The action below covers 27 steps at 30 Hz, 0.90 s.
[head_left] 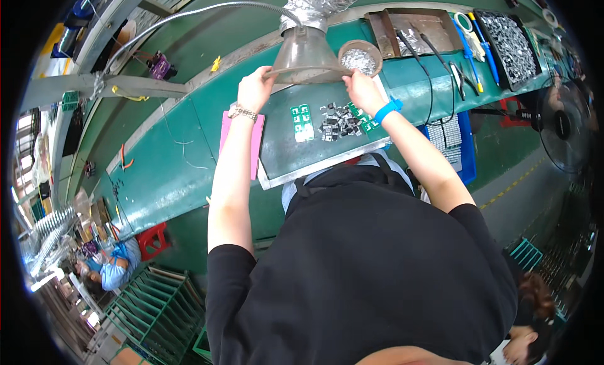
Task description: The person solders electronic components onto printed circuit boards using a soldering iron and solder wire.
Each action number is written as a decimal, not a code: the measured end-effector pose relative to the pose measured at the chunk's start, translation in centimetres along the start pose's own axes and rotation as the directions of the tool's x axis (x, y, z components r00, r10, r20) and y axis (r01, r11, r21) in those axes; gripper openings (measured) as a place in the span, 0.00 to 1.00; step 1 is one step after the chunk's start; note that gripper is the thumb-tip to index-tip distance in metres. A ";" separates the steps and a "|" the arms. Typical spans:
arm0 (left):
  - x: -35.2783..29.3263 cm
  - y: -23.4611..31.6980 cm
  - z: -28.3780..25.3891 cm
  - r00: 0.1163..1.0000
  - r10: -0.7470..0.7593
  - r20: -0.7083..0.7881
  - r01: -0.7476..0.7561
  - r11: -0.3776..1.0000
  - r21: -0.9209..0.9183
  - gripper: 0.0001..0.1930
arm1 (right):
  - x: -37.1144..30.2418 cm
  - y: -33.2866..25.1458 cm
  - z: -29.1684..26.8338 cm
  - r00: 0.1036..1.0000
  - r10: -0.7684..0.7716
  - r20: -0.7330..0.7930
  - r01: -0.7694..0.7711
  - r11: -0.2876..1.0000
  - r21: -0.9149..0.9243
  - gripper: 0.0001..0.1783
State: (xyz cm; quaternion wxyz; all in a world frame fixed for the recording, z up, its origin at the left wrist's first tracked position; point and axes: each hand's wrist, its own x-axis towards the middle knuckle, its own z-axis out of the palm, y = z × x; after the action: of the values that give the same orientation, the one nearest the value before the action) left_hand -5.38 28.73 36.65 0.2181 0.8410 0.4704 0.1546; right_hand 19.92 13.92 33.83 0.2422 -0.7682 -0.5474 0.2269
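A cone-shaped metal fume hood (305, 54) hangs over the bench from a crinkled foil duct. My left hand (254, 90) grips the left end of its rim, fingers closed on the edge. On the opposite end, my right hand (363, 91) pinches the rim, close to a round bowl (379, 58) of small silvery parts. Below the hood, a green circuit board (302, 121) lies on a dark work mat (283, 157). Beside it is a heap of small black and silver components (340, 121), with more green board (363, 120) partly under my right wrist.
A pink pad (257, 148) lies left of the mat. Behind on the right are a rusty metal tray (434, 25) with corded soldering irons, pliers (458, 81) and a black tray (508, 50) of small parts. A fan (563, 126) stands far right; other people sit nearby.
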 end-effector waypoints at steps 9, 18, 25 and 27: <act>-0.2 2.3 -1.7 0.996 -0.089 0.004 0.087 0.982 0.170 0.13 | 3.5 1.6 -0.6 0.995 -0.057 0.081 0.061 0.997 -0.051 0.20; 0.2 2.3 -1.3 0.991 -0.099 -0.094 0.120 0.960 0.255 0.14 | 5.4 0.4 -0.5 0.998 -0.060 0.035 0.066 0.974 -0.217 0.21; -1.1 3.5 -0.8 0.999 -0.043 -0.025 0.049 0.938 0.344 0.16 | 6.1 3.0 0.2 0.986 -0.165 -0.018 0.152 0.941 -0.303 0.22; -1.4 3.1 -0.8 0.995 -0.080 -0.051 0.093 0.937 0.337 0.16 | 5.7 2.1 0.1 0.977 -0.214 0.016 0.208 0.928 -0.310 0.23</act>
State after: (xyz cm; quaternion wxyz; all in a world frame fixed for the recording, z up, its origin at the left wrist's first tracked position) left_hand -4.22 26.33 38.82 0.0682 0.8414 0.5305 0.0771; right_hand 23.04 18.76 31.95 0.1463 -0.7354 -0.6534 0.1040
